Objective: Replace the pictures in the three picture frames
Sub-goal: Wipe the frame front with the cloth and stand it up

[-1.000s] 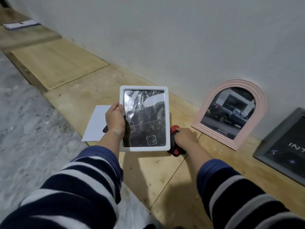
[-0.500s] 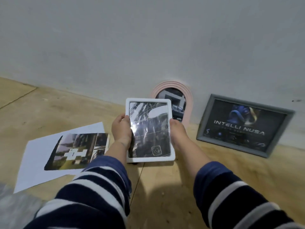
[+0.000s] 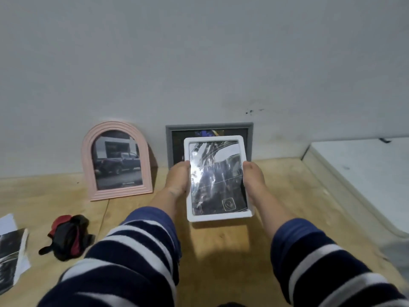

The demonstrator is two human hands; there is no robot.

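**White frame held in both hands before the wall**

The white frame (image 3: 218,178), a portrait-format rectangle, is held upright above the wooden floor (image 3: 221,258) and clear of it, its glossy front turned toward the camera. The left hand (image 3: 178,180) grips its left edge and the right hand (image 3: 252,179) grips its right edge; each thumb lies against the front border, while the fingers wrap behind the frame and are hidden. The picture inside is dark, with pale streaks of glare and a small square emblem near its lower right corner; its subject cannot be made out. Both forearms emerge from navy sleeves with white stripes.

Directly behind the held frame, the grey frame (image 3: 209,127) leans against the wall (image 3: 199,52); only its upper rail and parts of its sides show, and its dark picture is mostly covered. To the left, apart from it, the pink arched frame (image 3: 117,161) also leans on the wall and contains a picture of a dark pickup truck before a building.

On the floor at near left lies a red and black bundle (image 3: 68,234) whose nature cannot be told. At the far left edge rest printed sheets (image 3: 12,251), partly cut off. At right, a pale raised ledge (image 3: 363,169) borders the floor.
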